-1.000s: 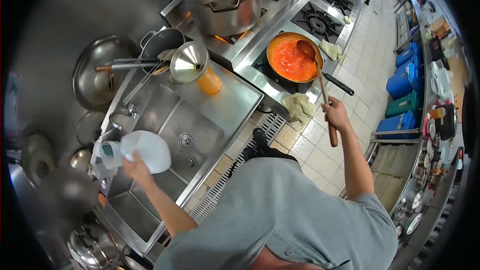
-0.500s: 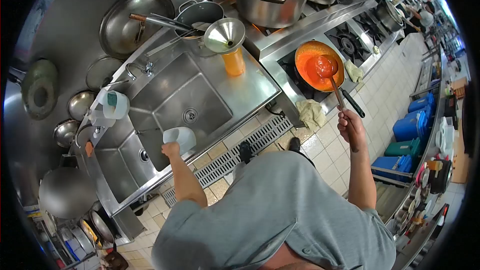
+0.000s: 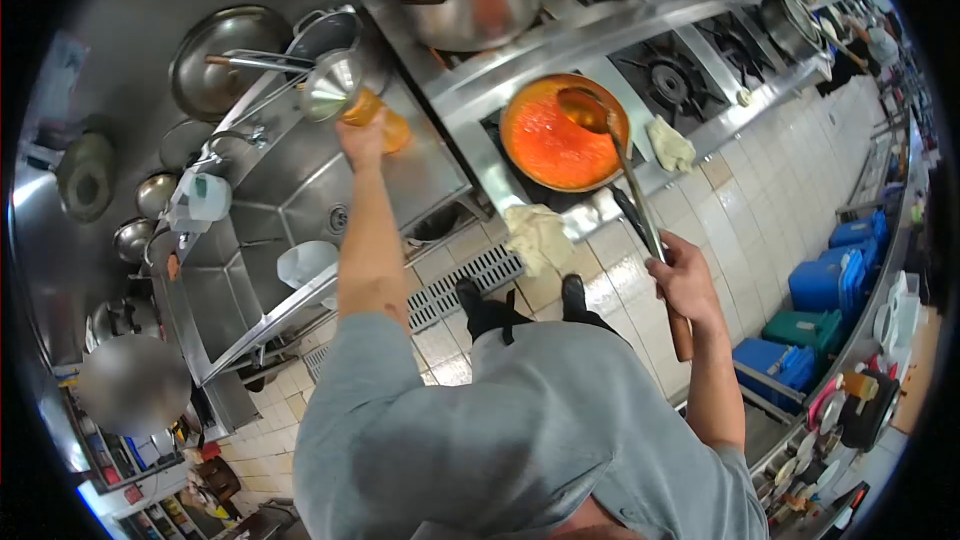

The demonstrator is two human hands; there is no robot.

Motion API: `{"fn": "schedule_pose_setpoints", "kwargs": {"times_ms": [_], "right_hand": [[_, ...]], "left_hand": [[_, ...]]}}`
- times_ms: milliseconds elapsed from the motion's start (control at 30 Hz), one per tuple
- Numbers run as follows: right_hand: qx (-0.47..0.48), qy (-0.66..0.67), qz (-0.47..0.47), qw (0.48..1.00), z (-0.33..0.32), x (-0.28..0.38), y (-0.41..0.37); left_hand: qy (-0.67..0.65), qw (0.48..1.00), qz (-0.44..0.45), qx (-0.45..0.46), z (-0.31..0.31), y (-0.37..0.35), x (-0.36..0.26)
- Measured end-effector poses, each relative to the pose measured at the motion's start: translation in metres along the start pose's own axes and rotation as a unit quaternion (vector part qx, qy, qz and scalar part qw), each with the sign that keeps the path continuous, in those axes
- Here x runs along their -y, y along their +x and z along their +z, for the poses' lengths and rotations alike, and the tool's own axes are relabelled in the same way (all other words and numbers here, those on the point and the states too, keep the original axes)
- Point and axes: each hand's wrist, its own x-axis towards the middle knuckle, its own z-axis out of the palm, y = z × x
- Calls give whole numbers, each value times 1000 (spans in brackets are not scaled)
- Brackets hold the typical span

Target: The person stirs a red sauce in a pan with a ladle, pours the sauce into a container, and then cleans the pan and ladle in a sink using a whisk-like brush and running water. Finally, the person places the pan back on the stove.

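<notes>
My left hand (image 3: 362, 138) is wrapped round a bottle of orange liquid (image 3: 397, 134) on the steel counter beside the sink. A metal funnel (image 3: 333, 86) sits in the bottle's mouth and leans to the left. In my right hand (image 3: 688, 285) is a long ladle (image 3: 583, 110), gripped near its wooden handle end. The ladle's bowl is at the far side of a frying pan (image 3: 512, 145) of bright red-orange sauce on the stove. The pan's black handle (image 3: 630, 217) points towards me, next to the ladle shaft.
A white plastic container (image 3: 308, 264) rests at the sink's front edge. Large stockpots (image 3: 455, 15) stand behind the pan. Cloths (image 3: 538, 238) lie at the stove's front edge. Lids and pans (image 3: 225, 60) lean along the left wall. Blue bins (image 3: 827, 275) line the right side.
My left hand has let go of the white container and taken hold of the bottle, which now tilts with its funnel. My right hand has drawn the ladle to the pan's far side.
</notes>
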Motion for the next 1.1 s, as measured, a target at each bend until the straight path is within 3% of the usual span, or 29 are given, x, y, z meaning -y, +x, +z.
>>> {"fn": "schedule_pose_setpoints", "kwargs": {"times_ms": [67, 100, 167, 267, 300, 333, 367, 433, 467, 500, 533, 567, 600, 667, 733, 767, 800, 833, 867, 933, 1000, 1100], "right_hand": [[12, -36, -12, 999, -21, -4, 5], [18, -52, -20, 998, -28, -6, 14], [19, -78, -55, 995, -37, -15, 35], [39, -98, -108, 989, -40, -40, 77], [86, -27, -37, 995, -40, -35, 81], [88, -31, -39, 995, -36, -39, 87], [117, 89, 4, 989, -28, -51, 93], [173, 304, 86, 933, -19, -60, 88], [180, 299, 85, 933, -19, -61, 86], [214, 425, 140, 869, -19, -64, 82], [242, 539, 191, 784, -22, -67, 80], [264, 550, 188, 770, -26, -71, 79], [269, 545, 187, 772, -29, -66, 72], [233, 470, 171, 834, -36, -57, 59], [239, 436, 154, 854, -45, -58, 57], [223, 382, 131, 887, -50, -55, 54], [207, 326, 107, 916, -56, -53, 52], [193, 306, 91, 928, -61, -52, 52], [197, 301, 91, 929, -68, -52, 54], [197, 191, 10, 961, -82, -53, 57], [194, 147, -14, 970, -95, -47, 55], [185, 65, -60, 979, -117, -44, 59]], "left_hand": [[2, 995, -50, 82, -4, -6, -5], [4, 995, -50, 82, -2, -17, -7], [28, 997, -53, -57, -2, -44, -11], [-13, 998, -47, -28, -11, -70, -21], [-12, 998, -46, -28, -14, -71, -28], [-24, 998, -63, 17, -17, -71, -35], [-36, 994, -83, 59, -20, -77, -39], [-27, 994, -84, 67, -24, -77, -26], [-15, 993, -78, 82, -27, -77, -31], [-13, 994, -79, 75, -30, -84, -37], [47, 999, 0, 4, -27, -94, -42], [106, 989, 80, -67, -20, -104, -53], [106, 988, 80, -75, -18, -119, -56], [291, 943, -27, -157, -16, -163, -57], [137, 985, 58, -86, 15, -246, -49], [79, 984, -157, 28, 40, -293, -77], [-34, 926, -318, 201, 59, -341, -72], [-172, 801, -490, 299, 91, -381, -90], [-247, 705, -560, 358, 118, -404, -126], [-390, 609, -604, 336, 177, -431, -138], [-465, 548, -615, 323, 217, -434, -151], [-492, 588, -595, 240, 248, -452, -139]]}}
